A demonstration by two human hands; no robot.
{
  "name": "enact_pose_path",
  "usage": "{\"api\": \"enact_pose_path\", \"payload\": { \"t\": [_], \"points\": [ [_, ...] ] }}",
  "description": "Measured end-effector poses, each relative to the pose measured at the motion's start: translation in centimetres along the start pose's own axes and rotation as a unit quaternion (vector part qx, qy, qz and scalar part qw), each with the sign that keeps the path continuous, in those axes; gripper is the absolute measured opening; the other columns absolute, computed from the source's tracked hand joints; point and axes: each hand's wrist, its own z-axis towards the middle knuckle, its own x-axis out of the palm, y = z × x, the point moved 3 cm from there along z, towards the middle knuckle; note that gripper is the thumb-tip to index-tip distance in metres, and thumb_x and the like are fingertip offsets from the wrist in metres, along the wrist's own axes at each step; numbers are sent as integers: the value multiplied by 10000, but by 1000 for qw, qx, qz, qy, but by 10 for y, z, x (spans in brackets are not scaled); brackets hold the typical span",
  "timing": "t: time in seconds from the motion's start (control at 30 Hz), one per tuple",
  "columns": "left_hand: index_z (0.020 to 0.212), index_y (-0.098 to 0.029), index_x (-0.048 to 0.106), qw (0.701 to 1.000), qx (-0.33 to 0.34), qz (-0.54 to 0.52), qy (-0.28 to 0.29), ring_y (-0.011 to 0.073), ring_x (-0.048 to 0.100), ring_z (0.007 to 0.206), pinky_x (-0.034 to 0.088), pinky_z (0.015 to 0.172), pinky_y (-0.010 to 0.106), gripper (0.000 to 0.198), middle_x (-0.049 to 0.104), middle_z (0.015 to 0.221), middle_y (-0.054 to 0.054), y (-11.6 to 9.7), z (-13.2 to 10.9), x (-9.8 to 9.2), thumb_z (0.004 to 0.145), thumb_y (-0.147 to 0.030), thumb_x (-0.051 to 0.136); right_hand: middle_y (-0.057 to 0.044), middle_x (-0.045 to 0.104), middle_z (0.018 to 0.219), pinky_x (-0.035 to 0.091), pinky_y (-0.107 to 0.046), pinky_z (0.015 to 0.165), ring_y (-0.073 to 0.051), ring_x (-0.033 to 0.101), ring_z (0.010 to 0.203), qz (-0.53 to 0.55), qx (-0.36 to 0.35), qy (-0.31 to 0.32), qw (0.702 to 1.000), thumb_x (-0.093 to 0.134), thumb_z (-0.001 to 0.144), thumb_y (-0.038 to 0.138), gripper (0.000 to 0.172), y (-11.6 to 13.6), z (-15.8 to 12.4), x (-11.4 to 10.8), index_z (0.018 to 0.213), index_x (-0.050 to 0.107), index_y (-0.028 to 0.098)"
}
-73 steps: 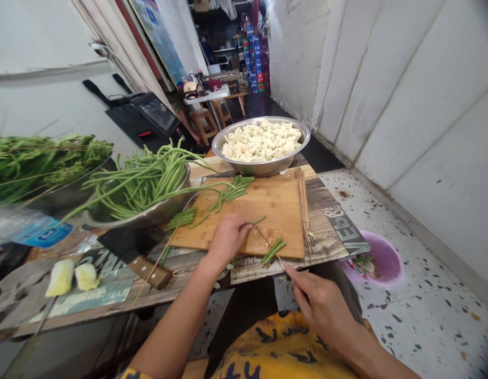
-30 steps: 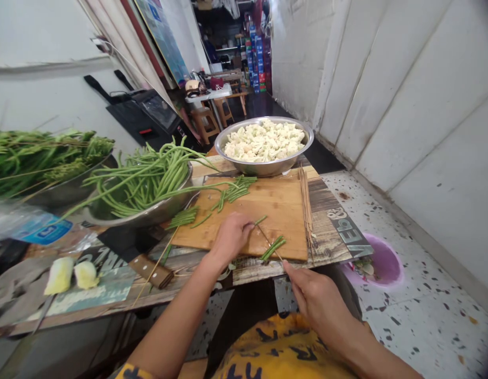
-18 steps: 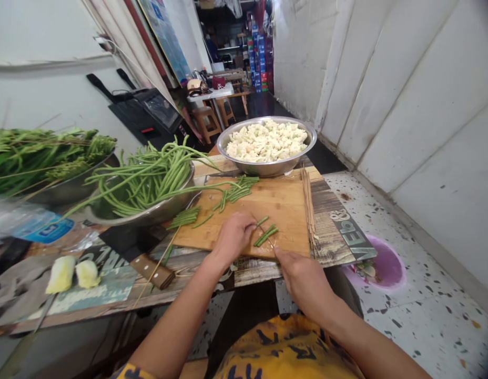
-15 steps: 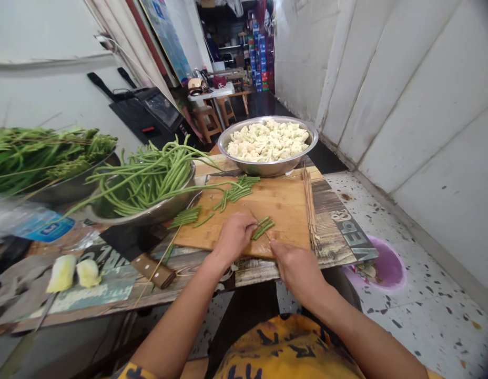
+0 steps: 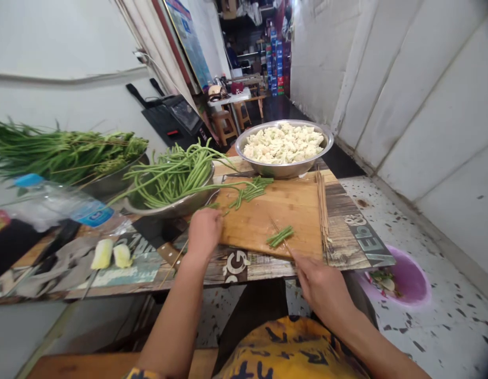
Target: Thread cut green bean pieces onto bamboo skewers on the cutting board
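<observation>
My right hand [image 5: 321, 284] is at the near edge of the wooden cutting board [image 5: 303, 208], shut on a thin bamboo skewer [image 5: 289, 248] with a few short green bean pieces [image 5: 280, 236] threaded on it. My left hand [image 5: 204, 231] lies palm down at the board's left edge, over a small pile of cut beans beside the steel bowl of long beans [image 5: 181, 209]. Its fingers curl down and hide what is under them. More cut bean pieces [image 5: 252, 189] lie at the far side of the board.
A steel bowl of cauliflower florets [image 5: 307, 167] stands behind the board. A bundle of bamboo skewers [image 5: 322, 205] lies along its right edge. Left are a cleaver handle [image 5: 171, 252], pale vegetable pieces [image 5: 110, 255] and a water bottle [image 5: 66, 202]. A purple basin [image 5: 409, 287] sits on the floor.
My left hand has left the skewer and moved left to the cut beans beside the bowl. My right hand drew back toward me with the loaded skewer. The view swung left.
</observation>
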Motion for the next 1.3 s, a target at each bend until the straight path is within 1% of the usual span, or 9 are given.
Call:
{"api": "enact_pose_path", "payload": {
  "t": [0.2, 0.37, 0.43, 0.53, 0.67, 0.73, 0.9, 1.13, 1.3],
  "points": [
    [832, -120, 722, 996, -27, 70, 52, 256, 627, 924, 440, 824, 319, 239, 698, 912, 143, 7, 11, 17, 779, -143, 490, -111, 728, 806, 562, -266, 606, -176, 675, 598, 25, -29, -66, 997, 396, 872, 102, 347, -4, -16, -3, 1106, 650, 74],
    [782, -126, 710, 996, -30, 23, 80, 247, 629, 827, 432, 731, 314, 211, 702, 842, 125, 5, 14, 12, 772, -170, 503, -121, 721, 769, 575, -281, 617, -176, 668, 567, 33, -35, -94, 994, 388, 882, 101, 340, -7, -21, -4, 1080, 662, 60],
    [797, -146, 705, 993, -5, -64, 96, 210, 623, 760, 429, 693, 288, 196, 702, 796, 78, -9, 10, 10, 778, -235, 532, -123, 719, 764, 578, -285, 617, -177, 670, 572, 46, -40, -97, 993, 388, 889, 103, 340, -7, -24, -5, 1092, 656, 50],
    [814, -169, 708, 975, 39, -183, 124, 168, 614, 723, 427, 673, 256, 201, 708, 791, 28, -44, 3, 16, 778, -284, 548, -134, 718, 784, 580, -289, 649, -180, 678, 610, 68, -38, -93, 993, 390, 894, 104, 346, -7, -30, -6, 1123, 640, 37],
    [793, -180, 726, 960, 51, -215, 173, 170, 625, 733, 432, 668, 256, 194, 724, 794, 21, -82, 0, 36, 781, -282, 562, -142, 719, 848, 575, -278, 666, -180, 687, 674, 86, -15, -77, 993, 394, 890, 96, 356, -9, -40, -9, 1161, 620, 49],
    [814, -189, 733, 956, 53, -237, 165, 175, 641, 789, 447, 711, 259, 205, 733, 843, 18, -86, 3, 40, 800, -285, 552, -138, 718, 865, 572, -276, 663, -179, 686, 689, 88, -9, -65, 994, 393, 890, 95, 361, -11, -43, -10, 1175, 612, 60],
    [866, -179, 730, 963, 2, -260, 74, 181, 646, 876, 450, 821, 279, 200, 730, 929, 33, -69, 7, 35, 813, -258, 554, -120, 713, 842, 564, -278, 639, -176, 677, 679, 88, -7, -52, 995, 386, 899, 105, 363, -13, -44, -11, 1189, 600, 71],
    [836, -208, 733, 965, 59, -225, 120, 166, 623, 775, 428, 707, 265, 152, 720, 839, 14, -81, -11, 34, 810, -263, 594, -96, 697, 774, 556, -262, 619, -160, 659, 642, 90, -22, -45, 995, 370, 902, 96, 379, -11, -47, -9, 1215, 580, 65],
    [835, -208, 734, 964, 69, -226, 119, 163, 619, 774, 425, 701, 253, 127, 716, 835, 18, -85, -12, 39, 801, -220, 611, -83, 688, 760, 548, -248, 604, -152, 650, 640, 92, -16, -31, 995, 356, 909, 100, 386, -11, -50, -8, 1228, 572, 66]
  ]
}}
